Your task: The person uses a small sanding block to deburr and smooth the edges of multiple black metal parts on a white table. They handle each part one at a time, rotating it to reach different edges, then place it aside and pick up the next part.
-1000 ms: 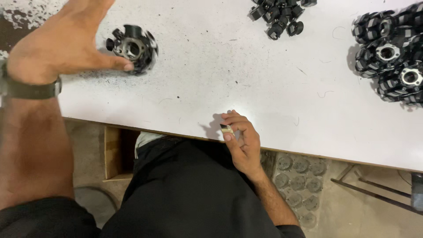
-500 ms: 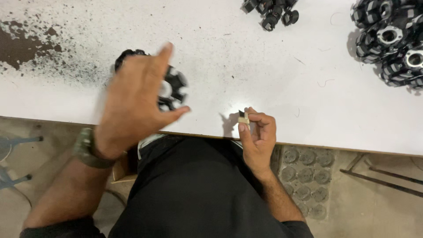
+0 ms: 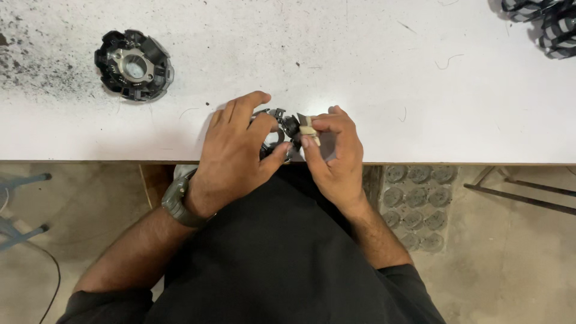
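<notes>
My left hand (image 3: 237, 153) grips a round black stator-like part (image 3: 282, 129) at the near edge of the white table (image 3: 360, 66); the palm hides most of it. My right hand (image 3: 336, 156) pinches a small beige piece (image 3: 308, 128) and presses it against the right side of that part. Both hands meet just over the table's front edge, above my dark clothing. A second black ring-shaped part with a metal hub (image 3: 134, 65) lies apart at the far left of the table.
More black ring parts (image 3: 549, 24) are piled at the table's top right corner. Black specks dirty the table's left end (image 3: 36, 66). Below the table on the right stands a tray of round parts (image 3: 414, 204), with metal bars (image 3: 522, 192) beside it.
My left hand came from the far left with a black ring part and brought it to the table's front edge. My right hand now holds its beige piece against that part.
</notes>
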Demonstrator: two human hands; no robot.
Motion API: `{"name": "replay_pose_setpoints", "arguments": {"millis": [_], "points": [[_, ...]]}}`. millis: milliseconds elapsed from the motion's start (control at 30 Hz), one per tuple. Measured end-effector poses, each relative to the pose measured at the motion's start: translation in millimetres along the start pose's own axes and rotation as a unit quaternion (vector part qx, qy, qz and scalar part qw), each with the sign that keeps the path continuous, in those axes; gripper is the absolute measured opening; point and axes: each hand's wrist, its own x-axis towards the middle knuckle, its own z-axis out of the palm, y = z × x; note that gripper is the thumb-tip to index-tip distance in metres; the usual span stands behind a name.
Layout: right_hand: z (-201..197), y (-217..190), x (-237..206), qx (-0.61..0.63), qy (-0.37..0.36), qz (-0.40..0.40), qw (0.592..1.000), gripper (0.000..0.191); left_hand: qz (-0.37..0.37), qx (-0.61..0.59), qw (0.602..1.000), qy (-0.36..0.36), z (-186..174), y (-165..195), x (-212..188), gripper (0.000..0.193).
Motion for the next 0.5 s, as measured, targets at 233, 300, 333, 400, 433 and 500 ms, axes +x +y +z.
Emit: {"name": "replay_pose_setpoints", "arguments": {"millis": [233, 300, 333, 400, 433, 500], "points": [[6.4, -14.5, 10.1, -0.097, 0.0, -0.046, 0.994, 0.025, 0.001, -0.031, 0.999, -0.022, -18.2, -11.9, -7.1, 0.015], [7.9, -14.2, 10.5, -0.094, 0.004, -0.044, 0.995, 0.024, -0.02, -0.006, 0.997, -0.074, -35.4, -13.1, -11.7, 0.014], [9.0, -13.9, 10.5, -0.094, 0.006, -0.045, 0.995, 0.024, -0.03, 0.008, 0.994, -0.1, -43.4, -11.4, -13.6, 0.014], [9.9, -13.3, 9.9, -0.091, 0.008, -0.043, 0.995, 0.022, -0.025, 0.059, 0.994, -0.09, -54.1, -2.8, -16.2, 0.023], [10.4, -12.9, 10.2, -0.089, 0.007, -0.042, 0.995, 0.022, -0.024, 0.085, 0.993, -0.084, -56.7, 2.1, -15.7, 0.029], [10.7, -12.9, 10.2, -0.077, 0.005, -0.038, 0.996, 0.021, 0.058, 0.063, 0.996, -0.027, -53.7, 12.2, -11.7, 0.027]]}}
